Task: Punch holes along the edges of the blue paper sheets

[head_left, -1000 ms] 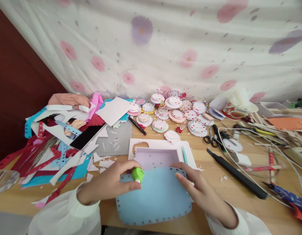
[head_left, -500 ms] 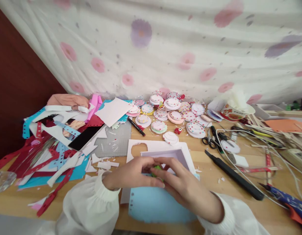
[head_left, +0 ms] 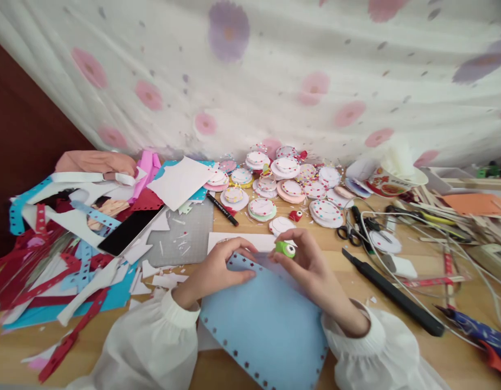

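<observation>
A light blue foam sheet (head_left: 262,325) with small holes punched along its edges lies tilted on the wooden table in front of me. My left hand (head_left: 218,271) presses on its upper left corner, fingers curled over the edge. My right hand (head_left: 311,265) pinches a small green hole punch (head_left: 285,248) at the sheet's top edge. A white sheet (head_left: 234,241) lies under the blue one, mostly hidden.
Scraps of red, blue and white foam (head_left: 67,254) pile up at the left beside a grey cutting mat (head_left: 185,238). Several round decorated discs (head_left: 283,189) sit behind. Scissors (head_left: 348,230), a black tool (head_left: 392,295), cables and sticks crowd the right.
The green punch passed from my left hand to my right. The blue sheet was turned and shifted so it now covers the white frame piece. The camera tilted slightly.
</observation>
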Available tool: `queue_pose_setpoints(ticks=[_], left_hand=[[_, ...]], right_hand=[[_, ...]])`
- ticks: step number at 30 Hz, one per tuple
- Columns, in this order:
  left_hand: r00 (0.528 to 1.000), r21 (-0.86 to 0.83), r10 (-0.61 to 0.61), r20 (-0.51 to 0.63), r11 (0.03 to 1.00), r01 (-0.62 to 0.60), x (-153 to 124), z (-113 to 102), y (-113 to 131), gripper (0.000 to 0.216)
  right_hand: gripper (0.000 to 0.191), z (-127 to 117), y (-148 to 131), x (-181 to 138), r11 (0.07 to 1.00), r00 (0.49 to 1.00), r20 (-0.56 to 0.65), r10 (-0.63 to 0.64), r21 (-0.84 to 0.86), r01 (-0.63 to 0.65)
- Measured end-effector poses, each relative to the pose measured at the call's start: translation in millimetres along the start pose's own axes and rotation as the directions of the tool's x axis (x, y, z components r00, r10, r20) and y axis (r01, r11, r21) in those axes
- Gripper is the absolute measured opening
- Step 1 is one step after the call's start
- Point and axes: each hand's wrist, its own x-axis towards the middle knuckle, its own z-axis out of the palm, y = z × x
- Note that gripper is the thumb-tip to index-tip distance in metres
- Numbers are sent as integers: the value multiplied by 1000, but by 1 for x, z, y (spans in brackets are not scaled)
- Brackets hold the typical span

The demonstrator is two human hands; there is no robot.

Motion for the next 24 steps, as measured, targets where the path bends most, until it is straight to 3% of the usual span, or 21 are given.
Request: queue_pose_setpoints(ticks=[4,7,10,13,21,24], left_hand=[[997,-16,6,-80,1000,-7,4,-3,-6,41],[995,2,3,-99,1000,-2,-2,-6,-7,32],[998,-5,18,-63,1000,-18,-7,-6,-7,24],[999,-36,45,-31,998,-46,-9,-4,-8,19],[995,-110,57,-78,992,-65,-5,1,-22,17],[995,-102,53,-86,993,-62,-5,2,-24,16]], right_hand=[[25,-2,-10,22,994,987,122,108,-16,-107],[25,-5,-15,29,996,970,228,89,8,-93],[25,-9,-20,31,988,944,316,98,-143,-55],[25,-13,-28,29,949,905,384,186,-308,-65],[27,-16,-31,22,981,804,564,188,-145,-128],[27,-18,-25,23,972,817,543,195,-216,-89]])
